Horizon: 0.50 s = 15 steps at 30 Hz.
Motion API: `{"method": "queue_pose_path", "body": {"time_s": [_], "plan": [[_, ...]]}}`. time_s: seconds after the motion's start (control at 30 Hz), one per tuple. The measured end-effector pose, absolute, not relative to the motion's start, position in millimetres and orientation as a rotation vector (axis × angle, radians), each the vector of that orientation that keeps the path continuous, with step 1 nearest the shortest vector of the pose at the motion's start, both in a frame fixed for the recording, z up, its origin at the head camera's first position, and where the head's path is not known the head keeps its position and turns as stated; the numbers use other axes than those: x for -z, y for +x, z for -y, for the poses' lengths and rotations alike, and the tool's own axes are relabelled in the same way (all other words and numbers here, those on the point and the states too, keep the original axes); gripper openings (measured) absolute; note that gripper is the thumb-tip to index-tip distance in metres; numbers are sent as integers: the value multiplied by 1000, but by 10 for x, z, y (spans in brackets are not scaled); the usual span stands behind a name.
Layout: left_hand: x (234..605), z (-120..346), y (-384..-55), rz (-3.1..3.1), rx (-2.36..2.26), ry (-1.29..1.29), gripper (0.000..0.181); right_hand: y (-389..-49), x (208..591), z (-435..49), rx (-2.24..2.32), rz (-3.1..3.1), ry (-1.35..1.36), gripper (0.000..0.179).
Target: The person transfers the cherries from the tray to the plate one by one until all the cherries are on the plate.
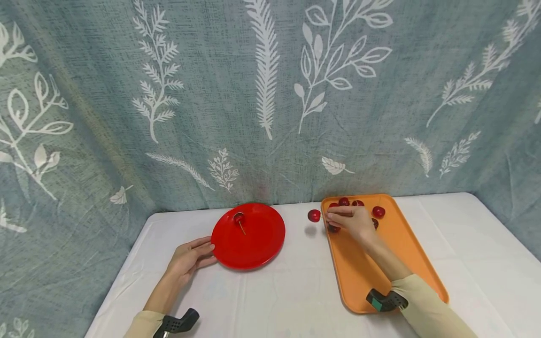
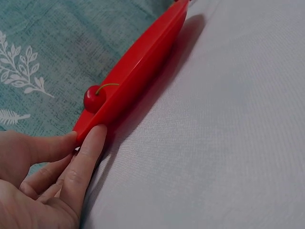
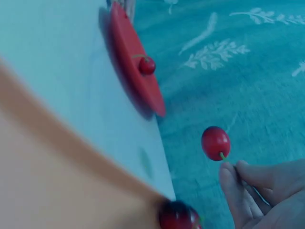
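A red plate (image 1: 262, 244) lies on the white cloth, with one cherry (image 1: 239, 218) and its stem on it. At the plate's left edge my left hand (image 1: 189, 258) pinches the rim; the left wrist view shows the thumb and fingers (image 2: 81, 174) meeting at it. My right hand (image 1: 352, 223) holds a second cherry (image 1: 314, 215) by its stem, in the air just left of the orange tray (image 1: 405, 253). In the right wrist view this cherry (image 3: 216, 143) hangs beyond the fingertips. More cherries (image 1: 378, 211) lie at the tray's far end, some partly hidden by my right hand.
The white-covered table (image 1: 296, 291) runs back to a blue-green curtain (image 1: 211, 94) with white leaf patterns. A strip of cloth separates plate and tray. My right forearm crosses over the tray. Dark straps (image 1: 386, 300) with cameras sit on both wrists.
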<state>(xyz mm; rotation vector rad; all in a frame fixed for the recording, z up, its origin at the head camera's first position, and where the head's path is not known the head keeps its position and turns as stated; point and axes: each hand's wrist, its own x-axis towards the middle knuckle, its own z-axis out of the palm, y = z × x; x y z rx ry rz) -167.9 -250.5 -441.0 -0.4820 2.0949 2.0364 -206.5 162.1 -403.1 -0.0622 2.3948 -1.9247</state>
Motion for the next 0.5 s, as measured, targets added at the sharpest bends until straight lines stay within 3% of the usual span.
{"method": "queue_pose_path", "body": {"time_s": [0.5], "plan": [[4408,2510,-1694,-2081,-2027,-478,51,-2237,4035,-1097,2234,-1906,15,37]]}}
